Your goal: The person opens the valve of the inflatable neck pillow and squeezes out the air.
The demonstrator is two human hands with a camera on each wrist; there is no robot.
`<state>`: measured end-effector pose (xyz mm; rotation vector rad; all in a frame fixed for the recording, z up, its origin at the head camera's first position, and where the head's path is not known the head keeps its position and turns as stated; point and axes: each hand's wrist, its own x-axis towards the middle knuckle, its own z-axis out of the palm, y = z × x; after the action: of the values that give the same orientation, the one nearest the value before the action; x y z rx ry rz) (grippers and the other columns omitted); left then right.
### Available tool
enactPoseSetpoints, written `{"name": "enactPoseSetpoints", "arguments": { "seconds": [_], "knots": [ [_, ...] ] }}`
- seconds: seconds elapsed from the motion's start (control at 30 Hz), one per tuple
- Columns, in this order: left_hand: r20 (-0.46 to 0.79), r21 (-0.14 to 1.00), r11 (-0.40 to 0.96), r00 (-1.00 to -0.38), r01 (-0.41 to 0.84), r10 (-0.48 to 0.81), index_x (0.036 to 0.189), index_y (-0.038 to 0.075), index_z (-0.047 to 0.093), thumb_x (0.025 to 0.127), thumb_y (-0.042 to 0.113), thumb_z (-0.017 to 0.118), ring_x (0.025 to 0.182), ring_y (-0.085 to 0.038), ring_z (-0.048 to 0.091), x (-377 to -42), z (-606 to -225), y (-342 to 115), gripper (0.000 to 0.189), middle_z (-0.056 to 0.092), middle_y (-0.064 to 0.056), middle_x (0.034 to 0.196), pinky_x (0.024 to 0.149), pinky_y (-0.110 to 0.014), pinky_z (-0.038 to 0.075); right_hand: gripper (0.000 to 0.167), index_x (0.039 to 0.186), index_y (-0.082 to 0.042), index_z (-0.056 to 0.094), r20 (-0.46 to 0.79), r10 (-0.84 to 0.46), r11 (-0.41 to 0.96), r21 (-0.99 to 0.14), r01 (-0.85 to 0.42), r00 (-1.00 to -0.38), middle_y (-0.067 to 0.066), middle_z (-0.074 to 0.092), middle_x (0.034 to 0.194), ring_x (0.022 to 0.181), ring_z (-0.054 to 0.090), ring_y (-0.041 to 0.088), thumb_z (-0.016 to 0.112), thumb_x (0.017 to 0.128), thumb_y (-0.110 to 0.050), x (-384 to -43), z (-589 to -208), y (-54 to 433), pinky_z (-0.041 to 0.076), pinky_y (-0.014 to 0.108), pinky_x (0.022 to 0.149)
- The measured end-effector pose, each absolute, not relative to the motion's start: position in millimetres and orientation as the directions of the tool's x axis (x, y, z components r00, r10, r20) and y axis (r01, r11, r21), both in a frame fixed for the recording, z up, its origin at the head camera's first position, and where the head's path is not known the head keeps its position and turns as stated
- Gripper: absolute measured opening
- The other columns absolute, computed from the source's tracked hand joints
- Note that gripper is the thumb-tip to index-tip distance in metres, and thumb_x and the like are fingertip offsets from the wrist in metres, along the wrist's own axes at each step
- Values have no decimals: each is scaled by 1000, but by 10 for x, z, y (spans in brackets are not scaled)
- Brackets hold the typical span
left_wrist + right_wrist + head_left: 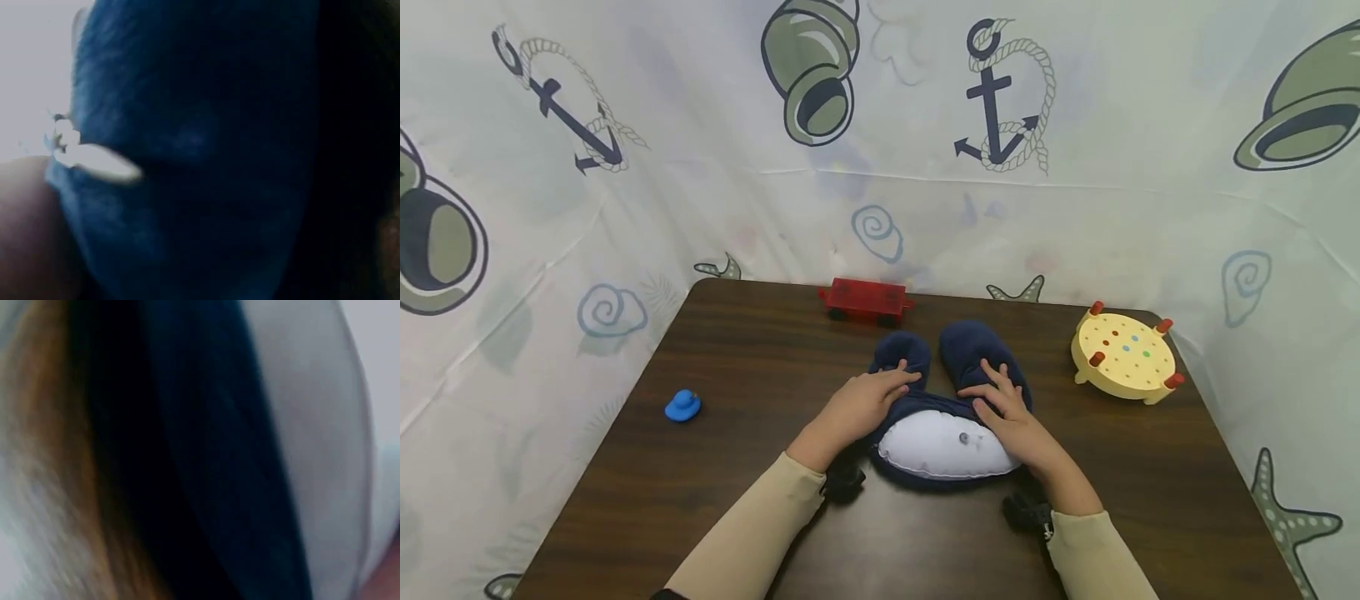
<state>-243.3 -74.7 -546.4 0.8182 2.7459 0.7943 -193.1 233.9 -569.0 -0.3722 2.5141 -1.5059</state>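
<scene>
A navy plush neck pillow [977,342], U-shaped, lies on the table with its two rounded arms pointing away from me. A white oval panel [932,446] with a small grey spot covers its near part. My left hand [868,400] rests over the base of the left arm, fingers extended. On the right arm and panel edge lies my right hand [1011,421], fingers spread. Blurred navy fabric [200,156] fills most of the left wrist view, with a small whitish pointed piece [103,164] against it. The right wrist view shows the navy cloth [219,437] beside the white panel [312,437].
A red toy wagon [867,300] stands at the table's back edge. Toward the right is a round yellow toy [1123,354] with red pegs. A small blue hat-shaped toy [682,406] sits at the left. White printed curtain [910,183] borders the brown table [715,333].
</scene>
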Motion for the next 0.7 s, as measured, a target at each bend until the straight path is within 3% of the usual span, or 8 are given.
{"name": "enactPoseSetpoints", "arguments": {
  "seconds": [0.1, 0.2, 0.3, 0.4, 0.53, 0.63, 0.7],
  "knots": [
    [21, 481, 728, -836, 489, 548, 157, 30, 61, 114, 36, 59, 162, -38, 40, -2394, -5383, -747, 44, 44, -7, 174, 130, -63, 34, 37, 147, -6, 63, -14, -288, 237, -970, -57, -957, 7, 23, 183, 172, -14, 30, 52, 117, -24, -1901, -5655, 2413, -13, 73, 130],
    [133, 417, 677, -777, 607, 615, 150, 22, 68, 111, 27, 66, 163, -41, 38, -2313, -5212, -723, 40, 49, -11, 170, 128, -67, 34, 33, 138, 9, 63, 65, -280, 63, -994, -86, -958, 20, 49, 168, 172, 14, 26, 57, 114, -14, -1842, -5584, 2439, 6, 57, 139],
    [185, 445, 536, -659, 718, 729, 140, 18, 75, 110, 26, 67, 160, -35, 45, -2224, -5043, -686, 32, 62, -7, 159, 129, -61, 37, 22, 120, 8, 70, 134, -349, 62, -984, -165, -928, 28, 67, 146, 161, 44, 28, 60, 112, -10, -1802, -5520, 2458, 23, 29, 135],
    [103, 490, 465, -579, 737, 809, 140, 21, 75, 109, 38, 68, 161, -34, 44, -2159, -5017, -667, 35, 64, -5, 158, 133, -60, 30, 14, 116, -6, 76, 136, -449, 147, -964, -223, -883, 23, 72, 141, 155, 53, 29, 64, 110, -10, -1779, -5520, 2468, 25, 11, 126],
    [-9, 461, 567, -635, 683, 772, 144, 25, 71, 108, 41, 68, 163, -37, 40, -2187, -5148, -647, 39, 63, -5, 159, 136, -61, 20, 23, 127, -12, 76, 113, -513, 194, -950, -243, -851, 21, 63, 156, 163, 40, 30, 71, 106, -8, -1787, -5579, 2460, 20, 7, 124],
    [-19, 474, 632, -711, 613, 703, 144, 25, 69, 112, 32, 63, 155, -37, 52, -2238, -5244, -631, 33, 70, -4, 151, 131, -59, 34, 31, 133, -8, 73, 140, -515, 154, -956, -251, -846, 23, 63, 154, 163, 40, 32, 73, 103, -3, -1810, -5605, 2437, 25, 10, 125],
    [3, 490, 639, -734, 594, 680, 142, 25, 68, 114, 27, 60, 145, -34, 62, -2271, -5295, -615, 29, 72, -1, 146, 122, -58, 46, 28, 129, -7, 73, 182, -498, 128, -952, -279, -848, 22, 68, 146, 159, 46, 29, 74, 101, -1, -1828, -5601, 2418, 30, 14, 126]
  ]
}}
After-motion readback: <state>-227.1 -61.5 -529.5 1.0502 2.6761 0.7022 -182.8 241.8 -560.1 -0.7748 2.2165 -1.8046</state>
